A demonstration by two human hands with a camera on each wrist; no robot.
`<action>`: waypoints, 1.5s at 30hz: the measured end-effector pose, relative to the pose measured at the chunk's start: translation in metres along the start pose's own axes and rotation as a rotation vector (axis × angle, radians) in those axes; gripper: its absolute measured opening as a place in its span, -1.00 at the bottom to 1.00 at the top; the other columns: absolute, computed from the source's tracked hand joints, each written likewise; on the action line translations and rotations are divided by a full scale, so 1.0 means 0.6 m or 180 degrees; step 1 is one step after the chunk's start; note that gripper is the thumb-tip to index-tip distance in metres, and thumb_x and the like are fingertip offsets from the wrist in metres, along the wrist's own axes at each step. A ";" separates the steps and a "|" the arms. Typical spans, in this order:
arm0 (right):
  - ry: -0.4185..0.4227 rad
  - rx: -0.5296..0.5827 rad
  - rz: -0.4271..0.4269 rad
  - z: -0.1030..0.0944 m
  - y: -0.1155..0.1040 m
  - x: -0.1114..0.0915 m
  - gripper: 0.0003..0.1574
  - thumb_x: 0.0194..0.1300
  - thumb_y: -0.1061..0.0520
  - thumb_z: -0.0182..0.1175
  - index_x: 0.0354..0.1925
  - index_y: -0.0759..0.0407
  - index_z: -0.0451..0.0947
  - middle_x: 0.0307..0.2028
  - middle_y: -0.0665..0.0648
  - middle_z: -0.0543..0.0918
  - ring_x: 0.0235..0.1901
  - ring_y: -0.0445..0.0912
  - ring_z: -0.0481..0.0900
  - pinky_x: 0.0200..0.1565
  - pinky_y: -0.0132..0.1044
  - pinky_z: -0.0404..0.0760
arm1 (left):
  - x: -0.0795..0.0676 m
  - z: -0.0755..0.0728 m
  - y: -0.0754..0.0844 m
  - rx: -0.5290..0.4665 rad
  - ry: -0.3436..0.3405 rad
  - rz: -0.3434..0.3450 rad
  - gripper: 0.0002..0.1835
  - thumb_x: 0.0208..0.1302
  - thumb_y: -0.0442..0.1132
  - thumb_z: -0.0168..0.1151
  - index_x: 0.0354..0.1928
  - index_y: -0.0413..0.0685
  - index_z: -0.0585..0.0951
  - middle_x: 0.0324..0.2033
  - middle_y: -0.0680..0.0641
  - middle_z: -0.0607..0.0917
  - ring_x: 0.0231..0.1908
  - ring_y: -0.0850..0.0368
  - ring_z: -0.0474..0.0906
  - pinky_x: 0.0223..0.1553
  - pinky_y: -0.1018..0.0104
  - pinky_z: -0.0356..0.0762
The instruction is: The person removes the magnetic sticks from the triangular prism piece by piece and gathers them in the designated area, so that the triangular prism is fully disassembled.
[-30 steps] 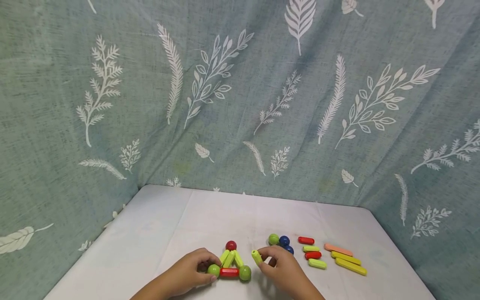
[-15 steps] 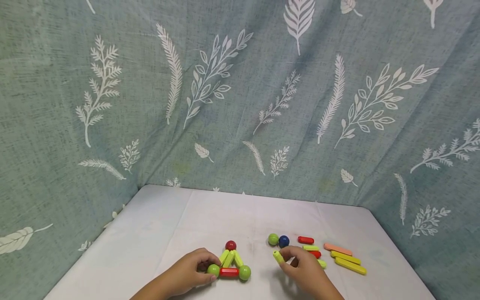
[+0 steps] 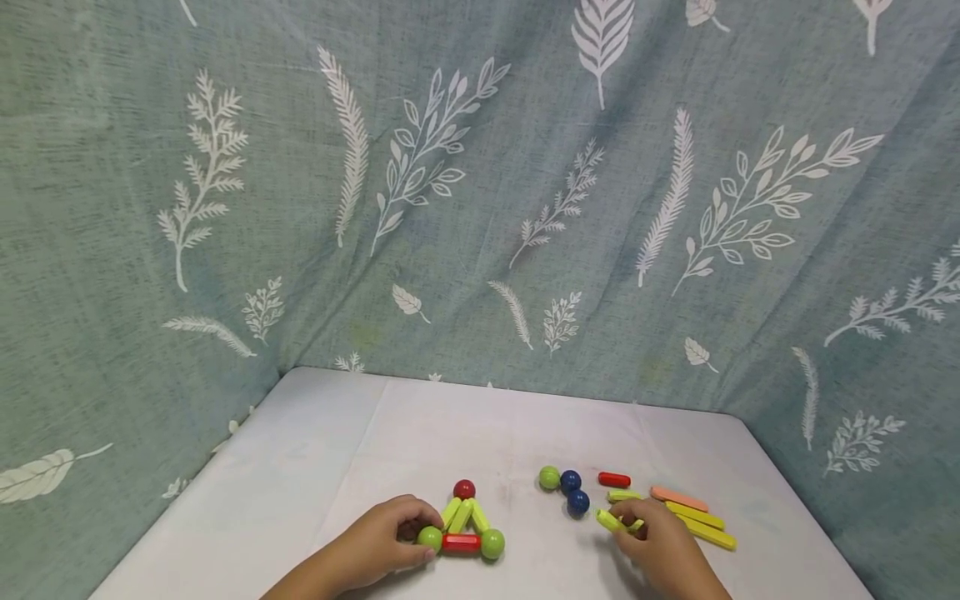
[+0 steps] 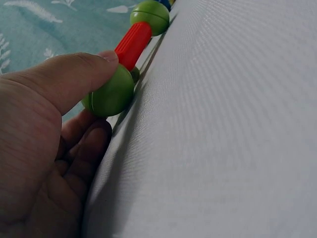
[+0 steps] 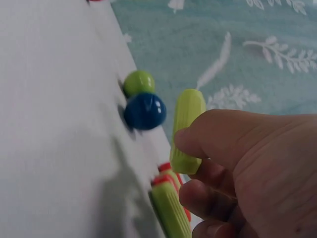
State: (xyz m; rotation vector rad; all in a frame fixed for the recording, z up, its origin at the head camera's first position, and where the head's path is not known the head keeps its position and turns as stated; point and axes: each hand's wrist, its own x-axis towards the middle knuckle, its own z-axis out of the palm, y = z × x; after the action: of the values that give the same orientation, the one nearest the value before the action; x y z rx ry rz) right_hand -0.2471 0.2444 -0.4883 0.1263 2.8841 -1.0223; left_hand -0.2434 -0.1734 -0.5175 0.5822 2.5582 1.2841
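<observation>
In the head view my left hand (image 3: 384,533) holds a green ball (image 3: 430,539) at the near left corner of a flat triangle of magnetic balls and rods; its thumb lies over the ball in the left wrist view. A red rod (image 3: 462,543) joins that ball to another green ball (image 3: 492,544). Light green rods (image 3: 479,517) run up toward a red ball (image 3: 464,489). My right hand (image 3: 660,537) pinches a loose light green rod (image 5: 187,116) between thumb and fingers, raised above the table. Below it, other short rods (image 5: 171,208) lie partly hidden by the hand.
A green ball (image 3: 550,477) and two blue balls (image 3: 578,502) sit right of the triangle. Beyond the right hand lie a short red rod (image 3: 614,480), an orange rod (image 3: 678,498) and yellow rods (image 3: 708,534). A patterned cloth (image 3: 450,208) hangs behind the white table (image 3: 337,450).
My right hand has moved right, carrying the light green rod from near the triangle to over the short rods, uncovering the blue balls. The left hand has stayed on the green ball.
</observation>
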 end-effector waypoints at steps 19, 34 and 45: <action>-0.0059 -0.0380 0.0251 -0.010 0.051 0.010 -0.72 0.17 0.21 0.54 -0.13 0.16 0.73 -0.26 0.05 0.65 -0.28 -0.02 0.50 -0.05 -0.02 0.72 | 0.001 0.003 0.001 0.0006 0.0060 0.0028 -0.64 0.18 0.00 0.58 -0.06 0.19 0.63 -0.11 0.16 0.65 -0.11 0.26 0.57 -0.08 0.43 0.59; 0.0032 -0.0394 0.0277 -0.004 0.054 0.015 -0.75 0.19 0.29 0.49 -0.14 0.14 0.72 -0.22 0.05 0.67 -0.23 -0.02 0.52 -0.02 0.01 0.68 | -0.001 0.001 -0.003 -0.0009 0.0096 0.0095 -0.64 0.19 -0.02 0.58 -0.06 0.15 0.62 -0.12 0.15 0.65 -0.11 0.27 0.56 -0.06 0.43 0.60; 0.0076 -0.0310 0.0336 -0.006 0.050 0.012 -0.67 0.16 0.19 0.55 -0.11 0.22 0.71 -0.22 0.08 0.72 -0.23 -0.01 0.57 0.04 0.09 0.69 | -0.002 0.000 0.000 0.0001 0.0083 0.0047 -0.63 0.18 -0.01 0.58 -0.06 0.16 0.63 -0.13 0.15 0.65 -0.12 0.25 0.55 -0.09 0.42 0.58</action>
State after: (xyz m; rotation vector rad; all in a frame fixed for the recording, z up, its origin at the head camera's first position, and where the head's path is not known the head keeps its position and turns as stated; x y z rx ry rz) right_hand -0.2511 0.2703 -0.5054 0.2830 2.9061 -0.8672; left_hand -0.2426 -0.1739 -0.5172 0.5892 2.5799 1.3045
